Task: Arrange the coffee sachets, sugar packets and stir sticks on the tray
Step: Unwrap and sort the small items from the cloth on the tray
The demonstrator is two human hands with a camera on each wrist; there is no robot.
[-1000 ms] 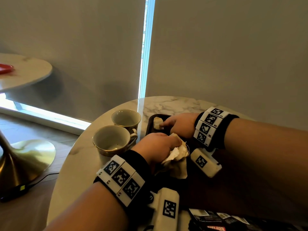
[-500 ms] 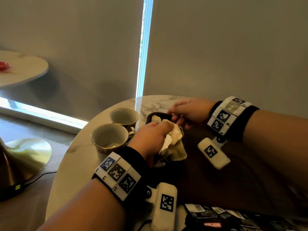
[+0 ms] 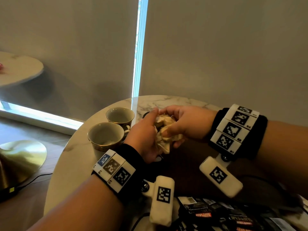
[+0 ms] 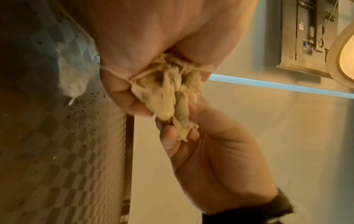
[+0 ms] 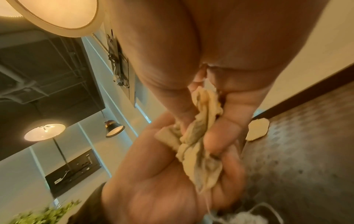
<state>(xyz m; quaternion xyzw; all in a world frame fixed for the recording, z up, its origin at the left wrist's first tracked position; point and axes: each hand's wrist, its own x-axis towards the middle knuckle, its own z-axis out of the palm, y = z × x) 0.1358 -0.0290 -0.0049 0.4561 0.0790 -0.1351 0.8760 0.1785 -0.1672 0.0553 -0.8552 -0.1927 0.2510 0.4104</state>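
Nearest you, at the bottom edge of the head view, dark coffee sachets (image 3: pixel 221 215) with red lettering lie spread on the marble worktop (image 3: pixel 78 157), just below your wrists. Both forearms wear black bands with white marker blocks, and a white camera pod hangs under each wrist.

Further in, your two hands meet above the worktop around one crumpled bundle of pale, cream-coloured sachets (image 3: pixel 164 130) with thin strings trailing from it. Your left hand (image 3: pixel 145 135) has its fingers (image 4: pixel 138 104) curled round the near side of the bundle, gripping it against the palm. Your right hand (image 3: pixel 185 124) comes in from the right, and its fingers (image 5: pixel 220 136) and thumb pinch the upper part of the same bundle. In the wrist views the sachets are bunched and creased between both hands, one string looping across the left fingers. The bundle is held in the air, clear of the surface.

Just behind the hands, a small piece of the dark tray (image 3: pixel 145 115) rim shows; the rest is hidden by your hands.

To the left of your hands stand two empty gold-rimmed cups (image 3: pixel 106 135), one behind the other, close together on the worktop.

Beyond the worktop is a grey wall with a bright vertical strip of window. Far left, another round table edge shows.
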